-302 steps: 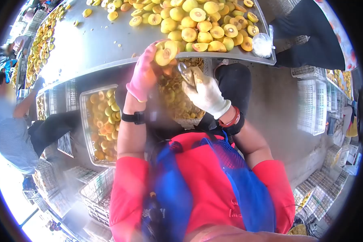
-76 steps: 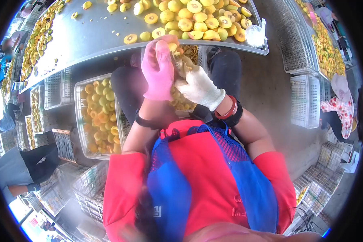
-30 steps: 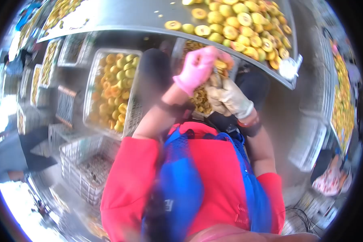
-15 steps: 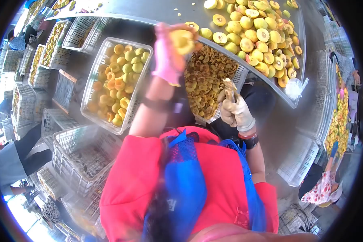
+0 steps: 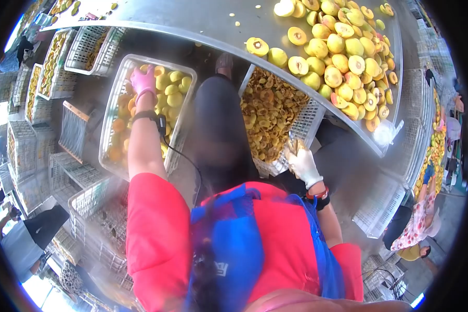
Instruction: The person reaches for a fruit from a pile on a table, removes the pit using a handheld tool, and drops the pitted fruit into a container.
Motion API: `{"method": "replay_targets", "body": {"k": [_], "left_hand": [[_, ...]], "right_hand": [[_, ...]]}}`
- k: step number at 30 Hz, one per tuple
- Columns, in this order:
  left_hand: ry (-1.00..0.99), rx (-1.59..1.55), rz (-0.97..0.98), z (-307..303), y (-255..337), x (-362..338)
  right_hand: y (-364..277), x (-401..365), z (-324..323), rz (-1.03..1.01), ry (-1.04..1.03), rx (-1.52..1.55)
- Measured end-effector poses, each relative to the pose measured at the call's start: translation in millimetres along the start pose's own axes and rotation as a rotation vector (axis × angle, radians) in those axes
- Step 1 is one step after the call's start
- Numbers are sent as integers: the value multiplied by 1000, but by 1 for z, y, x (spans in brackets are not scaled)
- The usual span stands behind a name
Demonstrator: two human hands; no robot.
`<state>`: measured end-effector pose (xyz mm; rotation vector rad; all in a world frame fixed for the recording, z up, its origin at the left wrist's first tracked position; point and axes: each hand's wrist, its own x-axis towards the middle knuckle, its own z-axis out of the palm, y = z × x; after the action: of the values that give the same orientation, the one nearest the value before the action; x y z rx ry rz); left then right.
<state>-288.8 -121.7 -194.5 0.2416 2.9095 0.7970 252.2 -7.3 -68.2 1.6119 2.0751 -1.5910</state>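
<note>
My left hand (image 5: 143, 82), in a pink glove, reaches into the far left part of a white crate (image 5: 105, 151) of halved yellow fruit (image 5: 167, 99). Its fingers look apart over the fruit, partly hidden. My right hand (image 5: 302, 165), in a pale glove, is closed round a small tool (image 5: 295, 144) whose tip is hard to make out. That hand is by the near right edge of a second crate (image 5: 317, 117), which holds small brownish fruit pieces (image 5: 269, 112). Beyond it, cut and whole-looking fruit (image 5: 343, 62) lies heaped on a metal table (image 5: 203, 18).
A clear plastic bag (image 5: 384, 133) hangs at the table's corner. Crates of fruit (image 5: 52, 62) line the far left, near a small stool (image 5: 74, 130) and stacked crates (image 5: 96, 205). Other people (image 5: 418, 221) are at the right and left edges. My knee (image 5: 218, 109) is between the two crates.
My left hand has moved left and down from above the cut pieces, where it held a fruit piece, into the left crate. My right hand has shifted slightly lower.
</note>
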Motion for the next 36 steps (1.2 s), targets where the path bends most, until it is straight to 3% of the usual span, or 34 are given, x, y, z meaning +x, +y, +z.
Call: {"method": "replay_targets", "body": {"k": [5, 6, 7, 10, 11, 13, 14, 15, 16, 19, 21, 23, 25, 27, 28, 32, 36], "left_hand": [[-128, 188, 90, 56, -16, 30], [-229, 282, 20, 52, 1, 15], [-193, 407, 20, 65, -3, 16], [-296, 324, -58, 59, 3, 16], [-321, 380, 1, 60, -4, 23], [-358, 284, -109, 41, 17, 20], [-97, 269, -68, 31, 30, 9], [35, 180, 48, 6, 51, -10], [288, 23, 295, -14, 76, -37], [84, -167, 576, -61, 170, -101], [-163, 187, 756, -62, 213, -112], [-294, 402, 889, -57, 262, -133], [-726, 587, 847, -50, 306, -139], [-873, 577, 760, -33, 325, -149], [-945, 573, 716, -24, 331, -153], [-798, 525, 770, 17, 326, -163], [-642, 331, 957, 25, 303, -164]], "right_hand": [[-16, 3, 6, 10, 38, 133], [-5, 6, 6, -23, 45, 97], [-6, 7, 5, -29, 54, 91], [-10, 9, 3, -20, 67, 63], [-16, 11, 1, -21, 70, 24], [-24, 16, 0, -82, 86, -25], [-21, 17, 0, -135, 98, -35], [-19, 17, 1, -186, 109, -46], [-21, 15, 1, -246, 126, -26], [-27, 12, -2, -455, 146, -172], [-39, 6, -4, -476, 155, -157], [-50, -1, -5, -367, 180, -41], [-41, -4, -12, -484, 142, -190], [-36, -8, -12, -299, 113, -17], [-37, -11, -12, -328, 185, 33], [-29, -23, -14, -355, 225, 69], [-33, -34, -22, -355, 221, 72]]}}
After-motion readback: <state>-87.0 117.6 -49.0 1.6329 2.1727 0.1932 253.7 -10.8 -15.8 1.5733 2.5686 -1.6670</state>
